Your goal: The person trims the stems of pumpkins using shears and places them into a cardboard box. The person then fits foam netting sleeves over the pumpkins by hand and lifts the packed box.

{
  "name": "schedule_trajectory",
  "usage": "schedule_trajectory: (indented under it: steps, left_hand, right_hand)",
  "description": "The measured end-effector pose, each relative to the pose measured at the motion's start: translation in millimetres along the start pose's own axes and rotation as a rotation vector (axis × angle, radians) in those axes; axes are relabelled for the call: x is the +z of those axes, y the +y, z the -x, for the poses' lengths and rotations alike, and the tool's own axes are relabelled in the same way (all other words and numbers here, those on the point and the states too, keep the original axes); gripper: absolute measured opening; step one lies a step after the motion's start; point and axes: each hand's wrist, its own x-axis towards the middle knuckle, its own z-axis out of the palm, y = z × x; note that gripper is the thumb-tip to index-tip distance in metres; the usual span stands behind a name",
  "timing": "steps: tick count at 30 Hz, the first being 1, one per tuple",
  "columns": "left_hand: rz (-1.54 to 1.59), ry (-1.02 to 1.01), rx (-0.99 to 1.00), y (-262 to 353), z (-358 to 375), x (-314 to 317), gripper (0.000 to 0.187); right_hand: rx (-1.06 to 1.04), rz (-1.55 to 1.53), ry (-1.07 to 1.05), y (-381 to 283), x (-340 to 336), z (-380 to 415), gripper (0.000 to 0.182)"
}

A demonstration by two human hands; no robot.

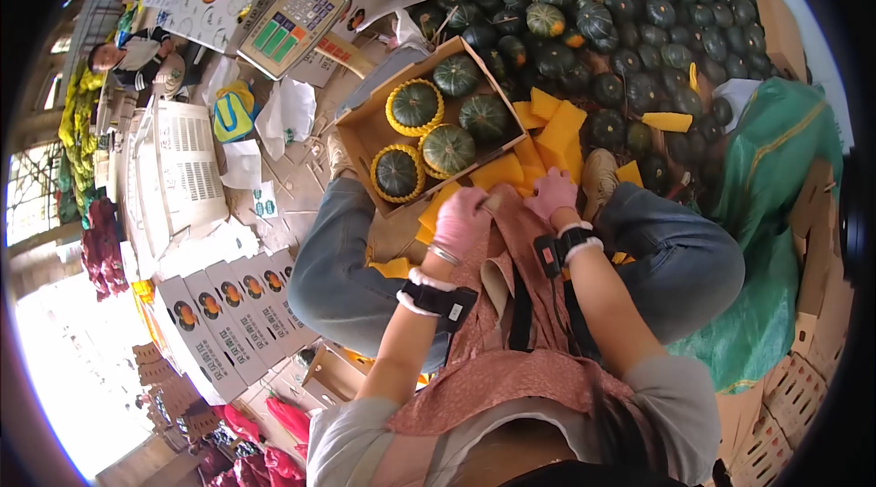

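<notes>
In front of my lap, my left hand (459, 221) wears a pink glove and has its fingers closed; what they pinch, if anything, is hidden. My right hand (552, 195), also in a pink glove, has its fingers curled on a yellow foam net (558, 142) from a loose pile. Beyond my left hand stands an open cardboard box (399, 204) holding several dark green pumpkins. One pumpkin (415, 106) sits in a yellow foam net; two others in the near part are sleeved too. Another pumpkin (456, 75) at the far side shows no sleeve.
A large heap of pumpkins (630, 8) spreads at the back right. A digital scale (294, 22) stands back left, near a white plastic crate (193, 163). Printed cartons (214, 332) line the left. A green sack (762, 259) lies at right. Another person (137, 58) sits at far left.
</notes>
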Motion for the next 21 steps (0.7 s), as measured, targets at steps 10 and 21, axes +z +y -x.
schedule_trajectory:
  steps: [10,21]
  left_hand:
    - [0.502,-0.031,0.337,52,23,7,0.054]
    - [0.349,0.348,0.131,57,35,-25,0.022]
  right_hand:
    - [-0.378,-1.556,-0.11,-11,-79,86,0.036]
    - [-0.251,-1.227,0.563,-52,-53,84,0.033]
